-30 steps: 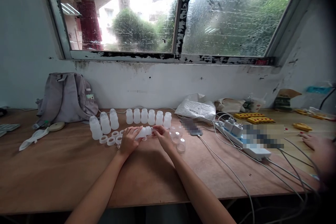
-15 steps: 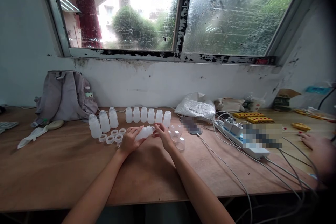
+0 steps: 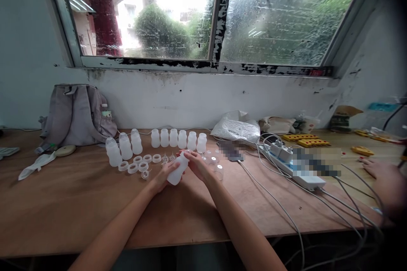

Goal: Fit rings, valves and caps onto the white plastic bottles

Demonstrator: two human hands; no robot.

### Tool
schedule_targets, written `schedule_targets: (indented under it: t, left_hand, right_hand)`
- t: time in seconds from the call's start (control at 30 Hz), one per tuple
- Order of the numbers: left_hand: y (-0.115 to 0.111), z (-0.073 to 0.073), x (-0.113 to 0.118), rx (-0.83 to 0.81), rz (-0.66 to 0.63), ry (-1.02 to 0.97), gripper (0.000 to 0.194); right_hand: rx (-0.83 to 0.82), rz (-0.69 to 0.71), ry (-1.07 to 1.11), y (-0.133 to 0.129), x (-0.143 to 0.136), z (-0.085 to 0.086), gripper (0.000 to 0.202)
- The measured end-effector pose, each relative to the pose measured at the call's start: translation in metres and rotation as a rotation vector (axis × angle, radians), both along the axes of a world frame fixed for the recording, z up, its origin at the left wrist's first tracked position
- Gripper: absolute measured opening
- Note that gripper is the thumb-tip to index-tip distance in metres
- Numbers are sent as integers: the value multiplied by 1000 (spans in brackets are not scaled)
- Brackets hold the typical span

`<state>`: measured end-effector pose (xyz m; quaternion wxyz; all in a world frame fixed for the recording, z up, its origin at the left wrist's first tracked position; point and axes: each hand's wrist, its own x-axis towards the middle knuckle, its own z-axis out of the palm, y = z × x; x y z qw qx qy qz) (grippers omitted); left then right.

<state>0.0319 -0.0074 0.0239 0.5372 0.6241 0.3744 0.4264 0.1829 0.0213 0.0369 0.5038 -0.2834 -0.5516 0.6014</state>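
Plainly, the white bottle (image 3: 177, 172) is in both our hands, slanted above the table (image 3: 178, 224), its base toward us and its upper end leaning away to the right. Our left hand (image 3: 164, 175) wraps the body; most of its fingers disappear behind the bottle. Our right hand (image 3: 197, 164) keeps its fingers narrow around the upper end, and they cover so much of it that we cannot tell whether they also pinch a small part there.

Half a second ago we had the bottle lying almost flat; now it is tipped up much more steeply. Our left hand has shifted too, baring clear nipples (image 3: 164, 159) that it covered before, though their fine outlines are hard to separate.

White rings (image 3: 132, 171) lie to the left of these. Beyond our right hand sit clear caps (image 3: 219, 173), so transparent that we cannot count them surely. Six bottles without caps (image 3: 173, 138) stand in a row behind, and three capped bottles (image 3: 113, 152) stand to the left, all unmoved.

Farther right, pixelation hides most of a phone (image 3: 237, 157) and something dark beside the power strip (image 3: 305, 180). At the far right, another person's hand (image 3: 372, 168) is blurred, its arm fading into the dark edge.
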Motion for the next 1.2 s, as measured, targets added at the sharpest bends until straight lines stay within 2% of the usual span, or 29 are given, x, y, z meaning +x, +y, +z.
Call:
schedule_targets:
  t: [0.07,0.13,0.2,0.3,0.37,0.43,0.57,0.73,0.83,0.9,0.97,1.07,1.13,1.2]
  left_hand:
    - [-1,4,-1,213,189,196,49]
    - [-1,4,-1,330,314,312,47]
    - [2,1,-1,283,292,272,47]
    - [8,-7,1,59,103,70,53]
    - [10,-10,3,6,66,28,53]
    - [8,-7,4,98,146,115,47]
    - [1,0,5,362,331,369,40]
    - [5,-10,3,559,419,501,41]
    - [14,-19,-1,626,500,538,44]
    - [19,-22,-5,608,553,553,46]
    - [20,-22,-8,537,552,549,45]
    - [18,-18,-9,431,522,491,41]
    - [16,-16,-8,395,518,443,39]
    - [15,-14,-7,375,515,417,37]
  right_hand:
    - [25,-112,-52,1,-2,-4,29]
    - [40,-151,-62,1,-4,-6,28]
    - [21,-96,-22,0,-4,-6,31]
    - [-18,24,50,0,-3,-3,37]
    - [-26,52,80,1,-2,-2,36]
    - [-19,18,86,1,-2,-3,33]
    - [33,-150,68,1,-8,-9,33]
    - [126,-237,-22,0,-12,-12,37]
    - [255,-376,-235,-1,-11,-11,33]
    - [374,-573,-446,-2,-9,-11,28]
    - [435,-766,-668,-2,-5,-10,26]
    - [324,-922,-1008,0,4,-8,34]
    - [218,-928,-1192,2,11,-7,38]
    - [179,-911,-1284,4,16,-5,38]
